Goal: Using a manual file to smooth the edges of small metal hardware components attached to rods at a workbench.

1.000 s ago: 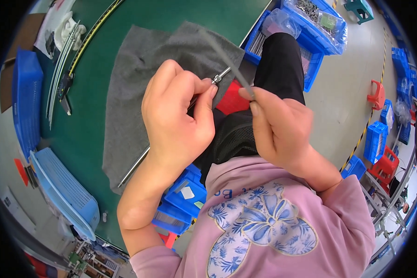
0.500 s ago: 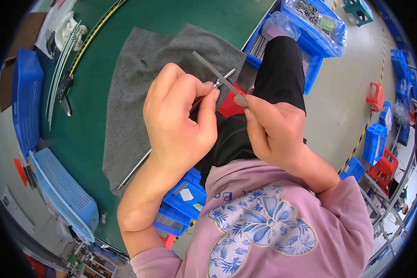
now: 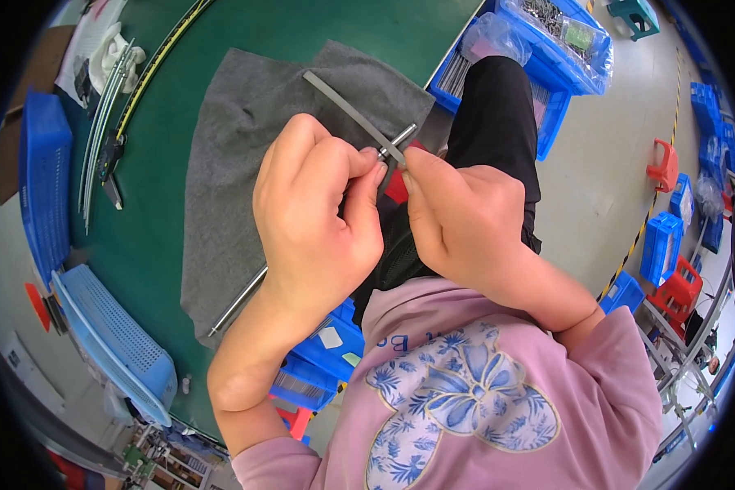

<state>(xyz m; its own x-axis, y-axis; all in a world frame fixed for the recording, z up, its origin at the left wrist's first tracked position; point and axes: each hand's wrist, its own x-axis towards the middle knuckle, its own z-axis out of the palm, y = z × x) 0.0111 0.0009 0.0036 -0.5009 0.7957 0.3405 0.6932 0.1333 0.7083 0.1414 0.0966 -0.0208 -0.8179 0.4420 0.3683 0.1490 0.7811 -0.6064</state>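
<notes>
My left hand is closed around a thin, shiny metal rod, pinching it near its upper end between thumb and forefinger. The rod runs slantwise beneath my wrist, and its middle is hidden by the hand. A narrow, flat grey strip is pinched by one end in my right hand. The strip crosses the rod's upper end just beyond my left fingertips; whether the two touch I cannot tell. Under the rod and my left hand a grey cloth is spread on the green table.
Several thin rods and a black caliper lie at the left. Blue baskets line the table's left edge. Blue bins with metal parts stand beyond my leg, and another blue bin sits beside my left forearm.
My right hand has moved left, closer to my left hand, and the strip has slid up and left across the rod. My left hand and the rod stay nearly in place.
</notes>
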